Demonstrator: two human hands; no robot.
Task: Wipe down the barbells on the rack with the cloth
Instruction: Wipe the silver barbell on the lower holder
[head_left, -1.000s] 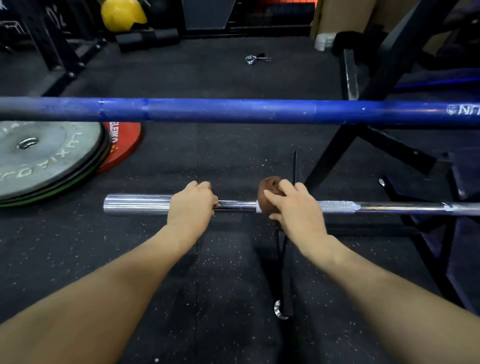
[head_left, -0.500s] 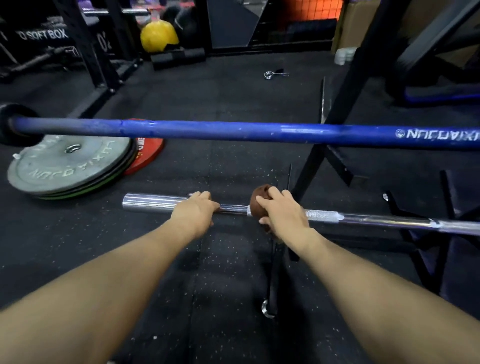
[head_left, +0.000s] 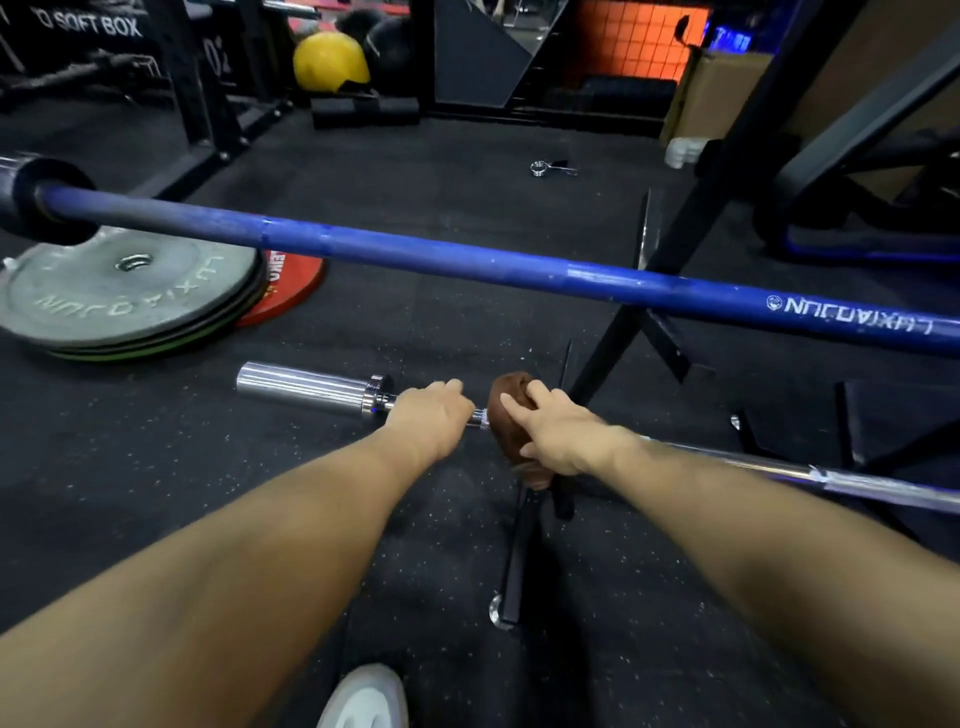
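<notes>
The silver barbell (head_left: 311, 388) is gripped by the left hand (head_left: 428, 418); a brown cloth (head_left: 511, 415) is wrapped round it by the right hand (head_left: 558, 436).

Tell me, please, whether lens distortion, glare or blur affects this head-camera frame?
Head view: wide-angle bowing curves the blue barbell; bright glare streaks the chrome barbell; the grey plates look slightly motion-smeared; the left hand, right hand and brown cloth stay fairly sharp.

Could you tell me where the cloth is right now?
The brown cloth is mid-frame, wrapped round the chrome bar, gripped by the right hand, beside the left hand.
</notes>
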